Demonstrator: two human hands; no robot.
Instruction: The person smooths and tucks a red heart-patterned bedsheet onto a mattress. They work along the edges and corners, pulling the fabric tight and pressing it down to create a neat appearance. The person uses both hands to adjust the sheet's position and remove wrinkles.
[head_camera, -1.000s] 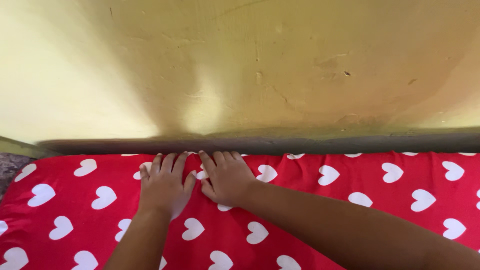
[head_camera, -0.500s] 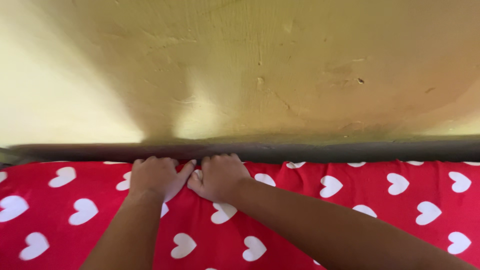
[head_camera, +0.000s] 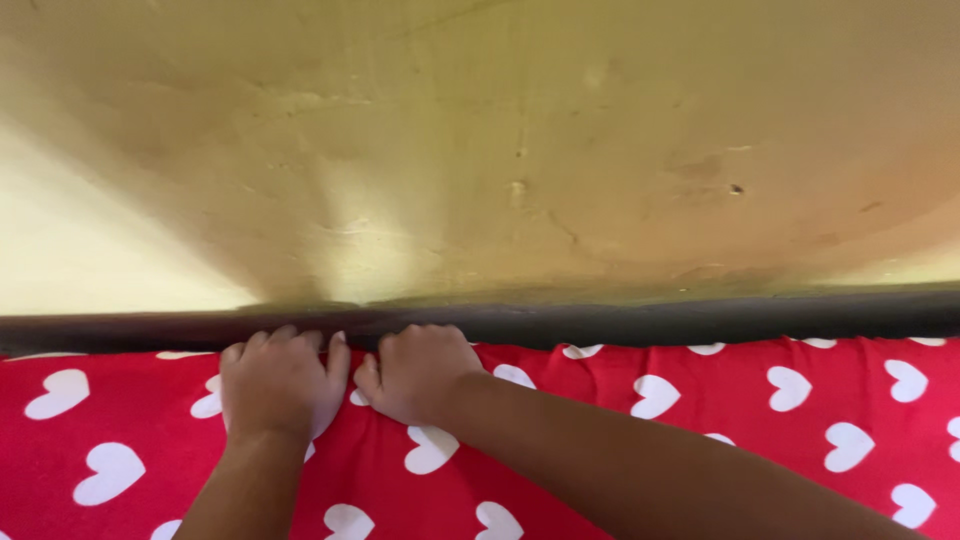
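A red sheet (head_camera: 700, 420) with white hearts covers a bed that runs along a yellow wall. My left hand (head_camera: 275, 385) and my right hand (head_camera: 420, 370) lie side by side at the sheet's far edge, thumbs nearly touching. The fingers of both hands curl down over that edge into the dark gap (head_camera: 620, 322) between bed and wall. The fingertips are hidden in the gap, with sheet fabric under them. Both forearms reach in from the bottom of the view.
The rough yellow wall (head_camera: 520, 150) stands directly behind the bed and fills the upper half of the view. The dark gap runs the full width at its foot. The sheet spreads left and right of my hands.
My hands went from lying flat with fingers spread to curling over the sheet's far edge into the gap. The view has shifted, so more of the wall shows.
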